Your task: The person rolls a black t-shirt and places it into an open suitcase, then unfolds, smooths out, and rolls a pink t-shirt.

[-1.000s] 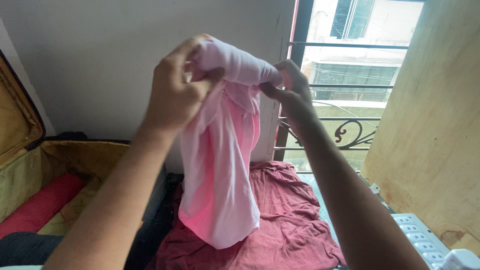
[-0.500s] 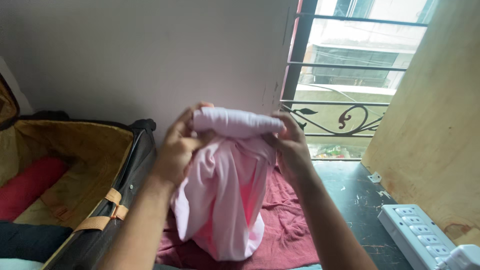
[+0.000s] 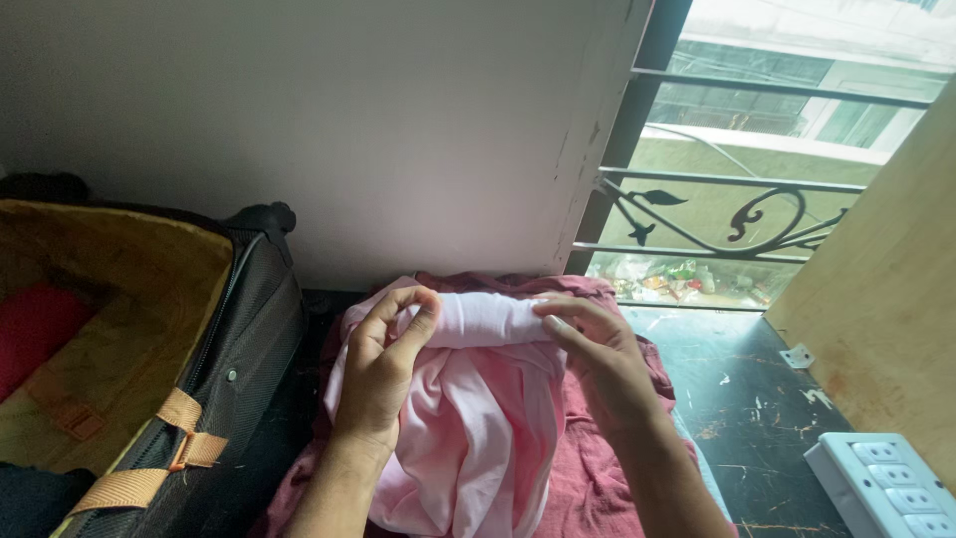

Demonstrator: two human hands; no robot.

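Observation:
A pale pink garment [image 3: 478, 418] has its top edge rolled into a tight tube, and the rest of it hangs in loose folds below. My left hand [image 3: 383, 369] pinches the left end of the roll. At the right end, my right hand [image 3: 597, 359] grips the roll with fingers over it. The garment rests low, on a dark red cloth [image 3: 607, 438] spread over a dark surface.
An open dark suitcase [image 3: 229, 349] with tan straps and tan lining stands at left, with a red item [image 3: 30, 329] inside. A white power strip [image 3: 886, 483] lies at lower right beside a wooden panel [image 3: 886, 299]. A barred window [image 3: 727, 214] is behind.
Both hands have lowered the rolled pink garment from head height down onto the red cloth. The view has tilted downward with them.

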